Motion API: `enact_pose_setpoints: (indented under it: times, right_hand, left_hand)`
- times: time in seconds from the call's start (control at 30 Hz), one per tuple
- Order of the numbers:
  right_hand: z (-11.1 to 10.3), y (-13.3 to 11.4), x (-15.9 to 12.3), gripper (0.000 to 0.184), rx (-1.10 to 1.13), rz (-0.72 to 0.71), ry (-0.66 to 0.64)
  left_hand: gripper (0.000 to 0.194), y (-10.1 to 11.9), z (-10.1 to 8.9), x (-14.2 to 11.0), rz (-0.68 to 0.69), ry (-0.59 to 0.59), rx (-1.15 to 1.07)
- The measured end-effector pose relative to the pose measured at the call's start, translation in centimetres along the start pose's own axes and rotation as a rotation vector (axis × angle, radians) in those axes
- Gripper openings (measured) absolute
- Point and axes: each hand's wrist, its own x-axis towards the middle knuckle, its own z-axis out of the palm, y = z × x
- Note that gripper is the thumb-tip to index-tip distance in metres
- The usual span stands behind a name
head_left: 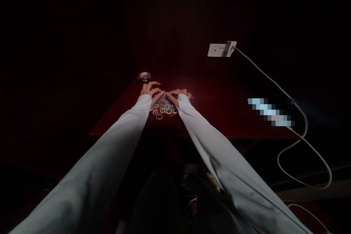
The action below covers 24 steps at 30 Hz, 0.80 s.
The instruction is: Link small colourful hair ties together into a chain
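Note:
A pile of small, multicoloured hair ties (pixel 162 110) lies on the dark red table between my wrists. My left hand (pixel 149 90) is over the far left of the pile, thumb and index finger pinched together, its other fingers raised and spread. Facing it, my right hand (pixel 178 94) has its thumb and index finger pinched too, with the remaining fingers curled. The two pinches meet at one small, pale hair tie (pixel 164 92), largely covered by the fingertips. My hands and sleeves hide part of the pile.
A small round container (pixel 144 76) stands at the table's far left. On the wall beyond is a white socket (pixel 219 50) with a charger; its cable (pixel 270 75) loops down at the right. A pixelated device (pixel 270 112) lies on the dark red table (pixel 216 117).

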Motion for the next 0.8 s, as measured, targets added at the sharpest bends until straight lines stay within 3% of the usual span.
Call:
enact_pose_setpoints:
  times: [0.47,0.8]
  right_hand:
    - [-0.11,-0.44,-0.27,0.041,0.026,-0.005,-0.050]
    - [0.54,0.37,-0.22,0.045,0.100,-0.055,-0.004]
  left_hand:
    - [0.028,-0.28,0.20,0.07,0.005,-0.015,0.010]
    - [0.031,-0.67,0.28,0.13,0.070,-0.028,0.012]
